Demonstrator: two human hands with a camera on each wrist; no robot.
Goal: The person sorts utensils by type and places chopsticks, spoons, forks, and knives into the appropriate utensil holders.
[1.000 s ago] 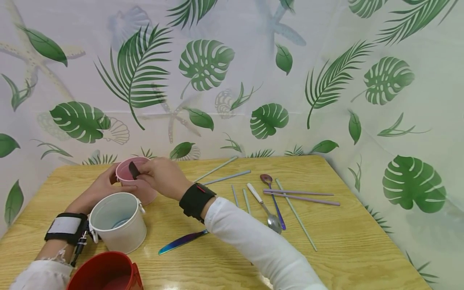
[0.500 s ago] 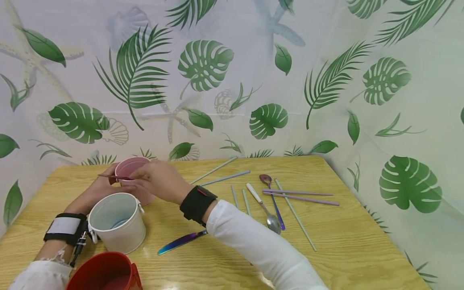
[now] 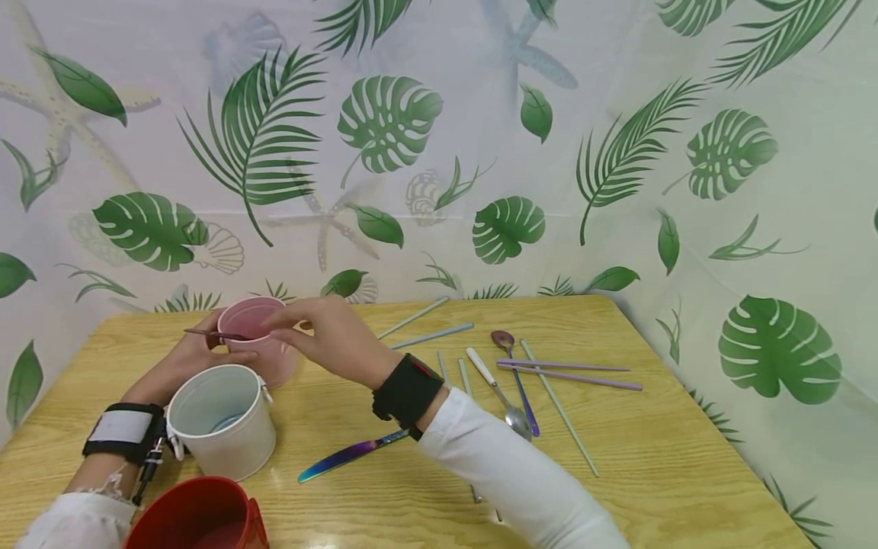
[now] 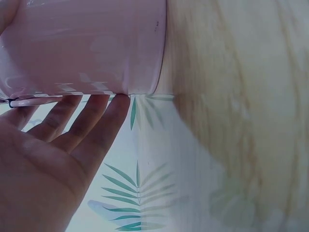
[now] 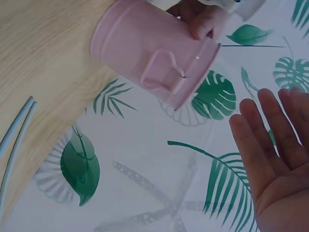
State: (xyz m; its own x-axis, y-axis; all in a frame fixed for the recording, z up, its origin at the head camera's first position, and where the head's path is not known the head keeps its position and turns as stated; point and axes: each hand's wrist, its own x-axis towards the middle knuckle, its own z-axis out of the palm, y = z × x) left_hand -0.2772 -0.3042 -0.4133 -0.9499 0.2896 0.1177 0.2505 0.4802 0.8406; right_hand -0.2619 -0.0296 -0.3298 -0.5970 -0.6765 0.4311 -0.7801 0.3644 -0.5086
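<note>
A pink bucket (image 3: 270, 362) stands at the back left of the table. My left hand (image 3: 184, 364) holds it from the side, thumb toward the front and fingers along its wall, as the left wrist view shows. A thin dark flat utensil (image 3: 206, 333) leans across the bucket's rim, its outer end sticking out left above my left hand; its kind does not show. My right hand (image 3: 329, 335) is by the right of the rim with fingers extended and nothing held. In the right wrist view the right palm (image 5: 285, 188) is apart from the bucket.
A white bucket (image 3: 233, 442) and a red bucket (image 3: 199, 511) stand nearer me. A rainbow-coloured knife (image 3: 346, 455) lies mid-table. Farther right lie a white-handled spoon (image 3: 483, 366), a purple spoon (image 3: 523, 389), pink chopsticks (image 3: 576, 374) and several pale green and blue sticks (image 3: 559, 404).
The dark utensil, first upright in my right fingers, tipped over to lie across the rim. My right hand then let go and drew back to the right. The left hand stayed.
</note>
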